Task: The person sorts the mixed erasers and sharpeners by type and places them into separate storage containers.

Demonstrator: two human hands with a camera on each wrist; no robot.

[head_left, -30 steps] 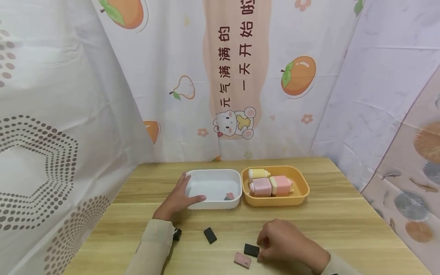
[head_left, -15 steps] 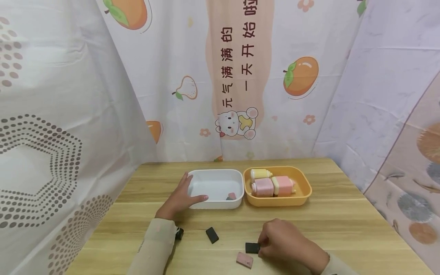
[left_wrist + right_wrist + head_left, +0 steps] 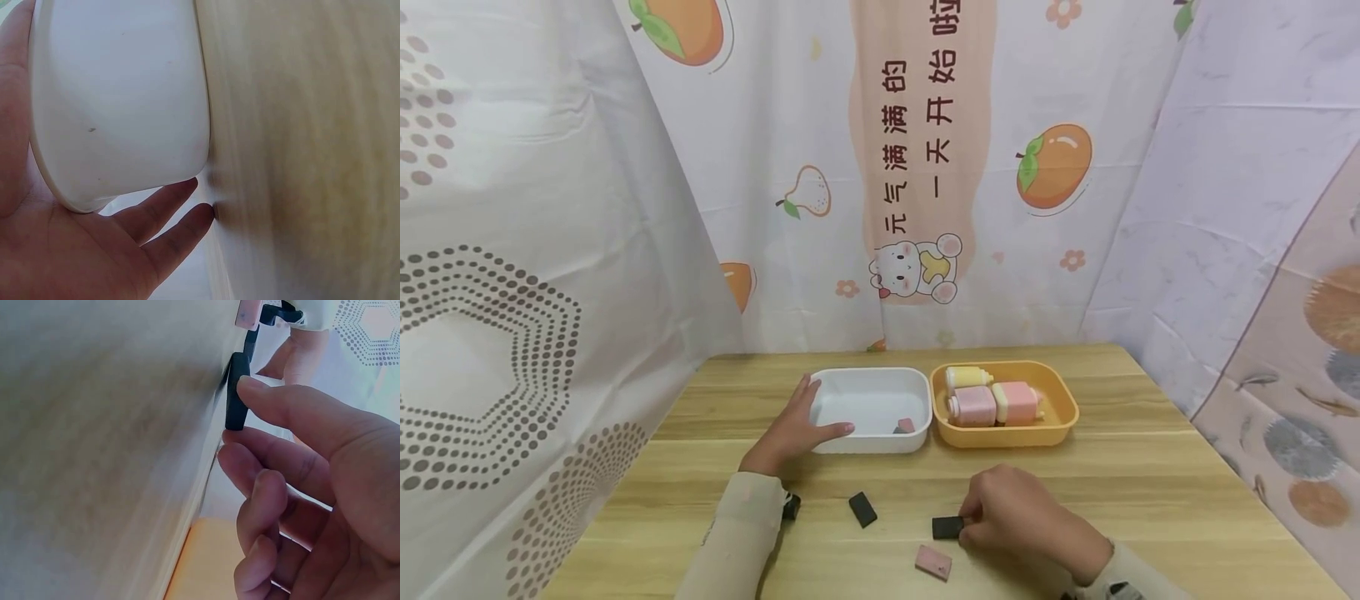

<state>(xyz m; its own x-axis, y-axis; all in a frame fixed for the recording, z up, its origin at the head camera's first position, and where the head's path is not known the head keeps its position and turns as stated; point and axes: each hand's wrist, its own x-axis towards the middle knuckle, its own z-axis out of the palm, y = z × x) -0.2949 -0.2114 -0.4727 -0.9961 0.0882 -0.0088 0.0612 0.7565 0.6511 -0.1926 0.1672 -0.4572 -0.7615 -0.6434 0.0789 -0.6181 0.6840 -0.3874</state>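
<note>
My left hand (image 3: 793, 429) holds the near left corner of a white plastic box (image 3: 868, 444), thumb along the front rim and fingers at the left end. In the left wrist view the box wall (image 3: 125, 81) lies against the palm. My right hand (image 3: 1015, 512) pinches a small flat black block (image 3: 946, 527) at its right end, low at the table. The right wrist view shows the thumb on the block's face (image 3: 236, 397) and the index fingertip at its edge. Near it lie a pink block (image 3: 933, 562) with a small dark mark and another black block (image 3: 862, 509).
Inside the white box sit a small pink piece (image 3: 906, 425) and a grey one (image 3: 898, 430). An orange box (image 3: 1003, 438) beside it bears a yellow bottle (image 3: 967, 378), a lilac-pink bottle (image 3: 973, 407) and a coral-pink bottle (image 3: 1018, 401). Printed curtains surround the wooden table.
The black block at my right hand has turned from slanted to nearly level and shifted slightly away from me, with the hand. The left hand stays on the white box.
</note>
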